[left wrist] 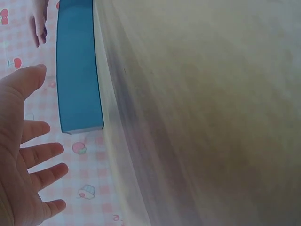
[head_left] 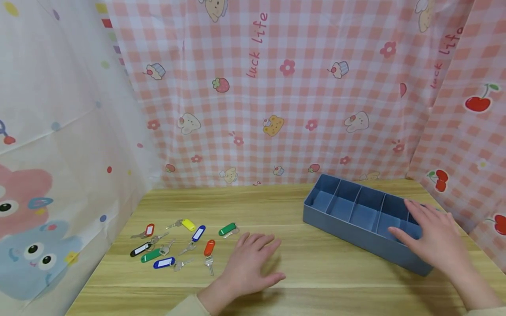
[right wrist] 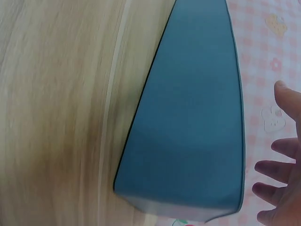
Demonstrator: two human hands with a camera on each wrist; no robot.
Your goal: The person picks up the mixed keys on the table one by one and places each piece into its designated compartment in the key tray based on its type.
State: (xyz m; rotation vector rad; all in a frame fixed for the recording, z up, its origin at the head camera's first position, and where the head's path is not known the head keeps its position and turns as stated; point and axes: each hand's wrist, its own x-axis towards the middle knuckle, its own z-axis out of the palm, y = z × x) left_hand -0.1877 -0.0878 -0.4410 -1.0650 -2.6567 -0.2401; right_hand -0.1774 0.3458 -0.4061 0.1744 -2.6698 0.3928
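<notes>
My left hand (head_left: 251,263) hovers low over the wooden table, fingers spread and palm down, holding nothing. Just left of it lie keys with plastic tags: an orange-red tag (head_left: 209,248) and a green tag (head_left: 227,229) are closest. A blue-grey divided box (head_left: 356,235) stands at a slant on the right, its visible compartments bare. Over the box's near right end is my right hand (head_left: 432,237), thumb and fingers apart, hiding part of that end. In the right wrist view its fingers (right wrist: 275,172) appear beside the box wall (right wrist: 188,108), with nothing in them.
More tagged keys lie loosely grouped at the left: yellow (head_left: 188,224), blue (head_left: 198,233), red (head_left: 149,229), black (head_left: 140,249), and others. Pink checked cloth (head_left: 292,96) hangs behind the table (head_left: 272,210) and at the right; a white printed cloth (head_left: 79,131) hangs at the left.
</notes>
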